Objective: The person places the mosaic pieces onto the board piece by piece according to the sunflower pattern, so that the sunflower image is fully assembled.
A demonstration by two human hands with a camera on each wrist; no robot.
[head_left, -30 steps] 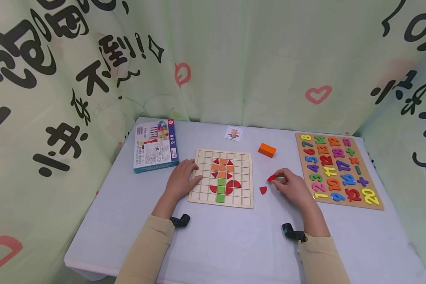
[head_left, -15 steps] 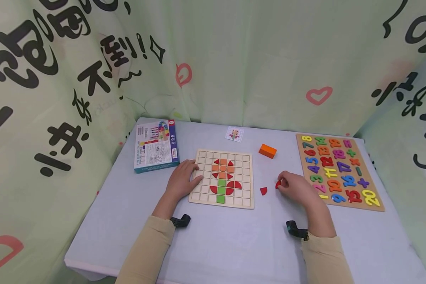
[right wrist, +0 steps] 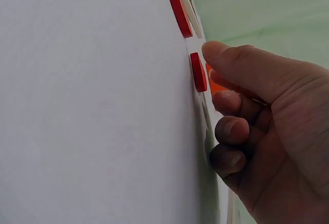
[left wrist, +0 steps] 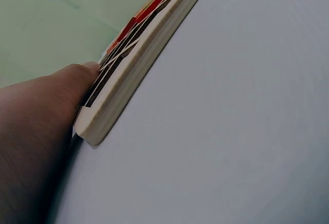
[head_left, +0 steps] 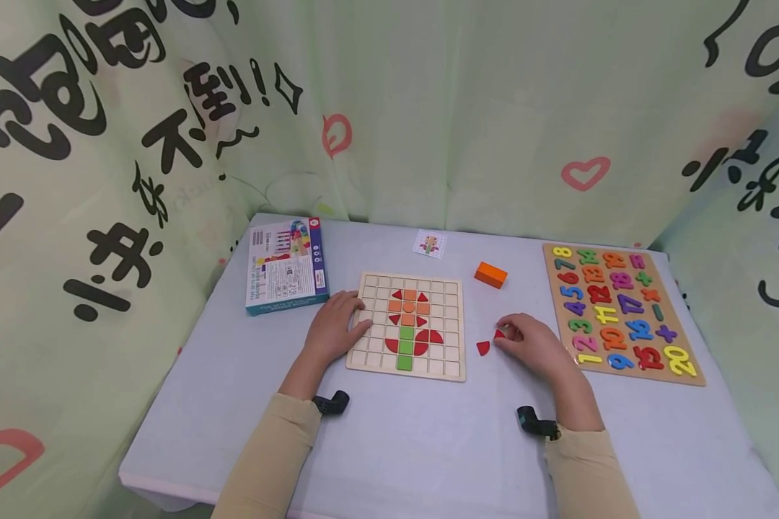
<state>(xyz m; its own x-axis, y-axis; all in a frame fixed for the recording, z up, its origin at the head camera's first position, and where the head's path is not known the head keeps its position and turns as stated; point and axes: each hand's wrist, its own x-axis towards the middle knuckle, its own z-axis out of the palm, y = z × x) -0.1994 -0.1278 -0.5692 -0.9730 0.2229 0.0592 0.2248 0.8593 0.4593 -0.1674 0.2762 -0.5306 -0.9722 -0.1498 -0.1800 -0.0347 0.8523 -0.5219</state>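
Meanwhile the right hand (head_left: 532, 344) rested on the table (head_left: 396, 447) between the grid board (head_left: 405, 326) and the number board (head_left: 623, 311), fingers curled, thumb and forefinger at a small red piece (head_left: 499, 334). From the right wrist view the fingertip touched that red piece (right wrist: 198, 72) as it lay flat on the cloth; whether it was truly pinched or only touched could not be told. A second red piece (head_left: 482, 347) lay just beside it, nearer the grid board's right edge and apart from the hand. Its curved side faced right and its straight side faced the grid board; the first piece's heading was too hidden by the fingers to read.

The left hand (head_left: 333, 329) lay with relaxed fingers on the grid board's left edge, fingertips over the outer squares, pressing it to the table. In the left wrist view the fingers (left wrist: 77, 75) sat on the board's rim at its near corner.

Open cloth ran between the two boards and across the whole near half of the table. An orange block (head_left: 490, 274) stood farther back, its long axis slanting from back left to front right. A small card (head_left: 430, 244) and a box (head_left: 286, 266) lay near the far and left edges.
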